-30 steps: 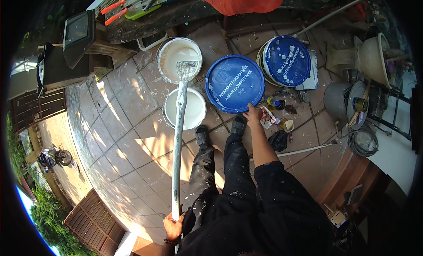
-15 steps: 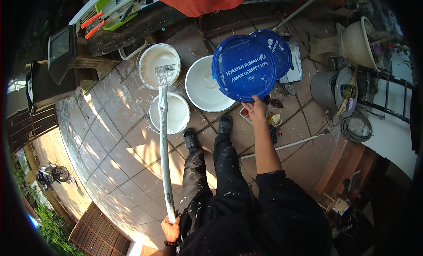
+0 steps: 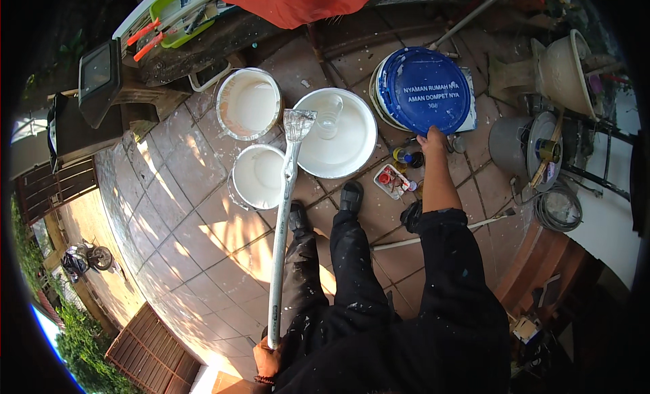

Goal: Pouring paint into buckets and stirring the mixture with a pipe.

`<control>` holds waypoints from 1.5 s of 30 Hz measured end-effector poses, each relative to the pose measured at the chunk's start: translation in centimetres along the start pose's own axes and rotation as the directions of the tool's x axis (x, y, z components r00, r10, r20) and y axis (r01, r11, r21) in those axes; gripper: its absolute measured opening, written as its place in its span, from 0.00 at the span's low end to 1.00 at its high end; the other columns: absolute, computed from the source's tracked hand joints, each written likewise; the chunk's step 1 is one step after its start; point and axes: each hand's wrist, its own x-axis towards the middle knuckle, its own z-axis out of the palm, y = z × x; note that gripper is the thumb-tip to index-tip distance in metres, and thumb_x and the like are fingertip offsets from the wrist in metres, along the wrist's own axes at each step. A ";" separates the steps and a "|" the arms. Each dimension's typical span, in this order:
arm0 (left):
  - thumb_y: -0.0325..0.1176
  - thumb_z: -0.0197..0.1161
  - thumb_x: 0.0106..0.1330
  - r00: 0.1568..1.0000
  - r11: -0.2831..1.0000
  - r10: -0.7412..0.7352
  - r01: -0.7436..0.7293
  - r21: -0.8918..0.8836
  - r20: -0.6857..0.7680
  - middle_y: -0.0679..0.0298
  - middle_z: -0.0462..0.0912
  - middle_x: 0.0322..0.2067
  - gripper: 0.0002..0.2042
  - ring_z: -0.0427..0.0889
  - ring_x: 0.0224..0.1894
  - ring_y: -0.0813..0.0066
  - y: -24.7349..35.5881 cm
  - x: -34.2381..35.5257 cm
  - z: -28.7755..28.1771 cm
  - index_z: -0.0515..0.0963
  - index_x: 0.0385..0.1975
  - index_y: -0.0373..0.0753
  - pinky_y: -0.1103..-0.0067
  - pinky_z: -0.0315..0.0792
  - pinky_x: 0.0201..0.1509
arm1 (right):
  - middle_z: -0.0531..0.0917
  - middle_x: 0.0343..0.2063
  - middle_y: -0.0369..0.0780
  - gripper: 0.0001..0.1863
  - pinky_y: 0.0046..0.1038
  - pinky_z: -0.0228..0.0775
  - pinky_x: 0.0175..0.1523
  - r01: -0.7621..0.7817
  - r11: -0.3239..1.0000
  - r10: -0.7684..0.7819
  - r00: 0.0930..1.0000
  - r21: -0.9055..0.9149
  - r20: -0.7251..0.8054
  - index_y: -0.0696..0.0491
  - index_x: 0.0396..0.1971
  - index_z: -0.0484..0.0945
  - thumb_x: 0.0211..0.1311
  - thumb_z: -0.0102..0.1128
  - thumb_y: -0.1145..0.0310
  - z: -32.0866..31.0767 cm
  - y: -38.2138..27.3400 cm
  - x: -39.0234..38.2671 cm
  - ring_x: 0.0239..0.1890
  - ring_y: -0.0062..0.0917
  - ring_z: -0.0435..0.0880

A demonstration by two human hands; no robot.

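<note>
"Where is the blue lid (image 3: 428,89)?"

"On the far right, over the top of a pale bucket (image 3: 380,104); whether it rests there or hovers just above, I can't tell from this angle."

"And your fingers?"

"Those of my right hand (image 3: 435,142) are closed on the lid's near rim. Those of my left hand (image 3: 267,359), right at the near edge, wrap the near end of a silvery pole (image 3: 278,258)."

"What's on its other end?"

"A flat, paint-caked head (image 3: 299,125), seen against the left rim of a large white bucket (image 3: 352,142). A clear cup (image 3: 330,116) is inside that one."

"What stands around it?"

"To its left, a smeared pail (image 3: 247,99) on the far side and a whiter pail (image 3: 256,170) nearer me. To its right, a small white tray (image 3: 377,180) with red bits lies on the tiled floor (image 3: 189,224), small bottles (image 3: 401,157) just beyond it."

"Farther out?"

"A white stick (image 3: 486,220) near right, then a grey bucket (image 3: 508,140) and a grey coil (image 3: 542,211). Far left, a green tray (image 3: 188,35) shows by a dark wooden bench (image 3: 203,52)."
</note>
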 end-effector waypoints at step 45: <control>0.34 0.70 0.60 0.996 0.991 -0.085 0.084 -0.101 0.001 0.61 0.82 0.22 0.14 0.77 0.27 0.82 3.8 -1.3 5.2 0.81 0.35 0.27 0.76 0.74 0.33 | 0.87 0.27 0.48 0.11 0.35 0.77 0.39 0.712 0.113 -0.486 0.648 -0.693 0.587 0.59 0.30 0.84 0.60 0.64 0.65 1.0 13.1 -7.0 0.31 0.38 0.87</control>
